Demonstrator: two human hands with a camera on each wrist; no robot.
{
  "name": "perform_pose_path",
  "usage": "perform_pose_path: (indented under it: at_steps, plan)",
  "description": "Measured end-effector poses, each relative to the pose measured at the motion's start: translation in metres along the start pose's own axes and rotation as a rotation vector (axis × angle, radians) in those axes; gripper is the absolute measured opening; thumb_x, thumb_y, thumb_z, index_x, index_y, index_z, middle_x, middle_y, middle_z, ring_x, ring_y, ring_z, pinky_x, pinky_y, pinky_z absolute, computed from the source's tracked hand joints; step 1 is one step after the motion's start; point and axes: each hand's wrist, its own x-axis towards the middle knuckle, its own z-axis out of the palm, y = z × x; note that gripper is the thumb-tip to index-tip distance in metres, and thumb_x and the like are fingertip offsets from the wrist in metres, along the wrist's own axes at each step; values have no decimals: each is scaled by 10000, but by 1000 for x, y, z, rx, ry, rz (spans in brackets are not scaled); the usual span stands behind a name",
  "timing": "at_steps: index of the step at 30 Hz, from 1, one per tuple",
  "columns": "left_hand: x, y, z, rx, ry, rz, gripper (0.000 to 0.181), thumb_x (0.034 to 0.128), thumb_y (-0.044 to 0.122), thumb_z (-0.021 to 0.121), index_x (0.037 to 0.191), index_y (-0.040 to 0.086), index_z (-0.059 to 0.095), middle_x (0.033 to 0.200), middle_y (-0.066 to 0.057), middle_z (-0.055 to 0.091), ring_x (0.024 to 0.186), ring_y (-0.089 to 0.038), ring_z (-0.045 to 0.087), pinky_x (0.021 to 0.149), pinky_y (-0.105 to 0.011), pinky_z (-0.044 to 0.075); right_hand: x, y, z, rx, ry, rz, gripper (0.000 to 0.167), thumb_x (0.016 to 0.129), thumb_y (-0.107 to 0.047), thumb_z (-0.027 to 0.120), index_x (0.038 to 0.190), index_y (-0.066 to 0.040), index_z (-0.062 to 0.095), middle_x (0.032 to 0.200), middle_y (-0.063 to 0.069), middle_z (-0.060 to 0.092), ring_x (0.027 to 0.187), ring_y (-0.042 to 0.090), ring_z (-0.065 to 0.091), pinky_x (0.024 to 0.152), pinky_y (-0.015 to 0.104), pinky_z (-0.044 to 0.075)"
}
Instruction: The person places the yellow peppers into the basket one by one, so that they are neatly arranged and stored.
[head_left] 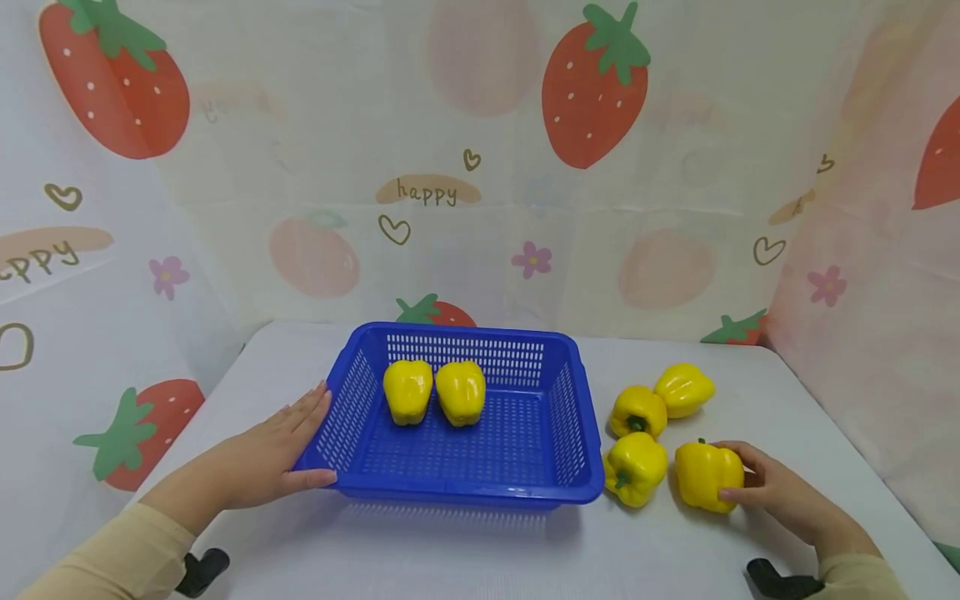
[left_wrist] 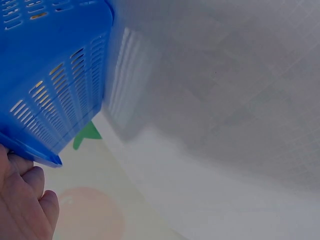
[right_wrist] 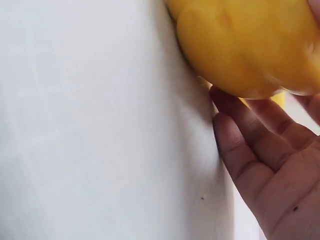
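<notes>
Two yellow bell peppers (head_left: 408,392) lie side by side in the blue basket (head_left: 465,493), toward its back left. My left hand (head_left: 262,458) rests on the basket's left rim, fingers fairly straight, thumb at the front corner; the left wrist view shows its fingers (left_wrist: 35,182) by the rim. To the basket's right, my right hand (head_left: 783,496) has its fingers and thumb round the right side of a yellow pepper (head_left: 705,477) standing on the table. In the right wrist view the fingers (right_wrist: 255,130) curve against that pepper (right_wrist: 245,45).
Three more yellow peppers (head_left: 635,469) lie between the basket and the right hand's pepper and behind it, one touching or close to the basket's right side. The white table (head_left: 450,558) is backed by a patterned cloth (head_left: 570,292). Dark straps (head_left: 780,581) show at both wrists.
</notes>
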Motion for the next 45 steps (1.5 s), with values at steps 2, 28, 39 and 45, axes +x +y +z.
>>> perform_pose_path:
  at_steps: [2,28,39,45]
  plan:
    - [0,0,0,-1,0,0,1034,777,742,384,1463,27,88,1526,-153,63,1381,-330,131,1071,-517,201,0,0,1,24,-5,-19,658,814,-225,664,1332,-33,307,1369,215,314,1089,291,454,902,449,425]
    - [0,-1,2,-5,2,-7,1040,769,751,380,1466,38,83,1528,-143,60,1384,-318,128,1072,-512,201,3,-11,-1,35,97,-50,590,824,-232,673,1283,-47,350,1276,171,403,1047,278,494,810,315,488]
    - [0,-2,2,7,5,1,1040,769,757,368,1466,41,82,1529,-140,64,1385,-313,127,1075,-502,203,4,-43,-20,-87,123,-191,559,833,-219,667,1279,-60,371,1215,122,444,1048,260,525,807,326,495]
    - [1,-4,4,28,11,7,1046,763,770,346,1467,43,82,1529,-139,68,1384,-313,132,1076,-506,199,8,-61,-24,-125,98,-264,520,831,-176,661,1262,-76,387,1177,86,467,995,129,551,775,268,499]
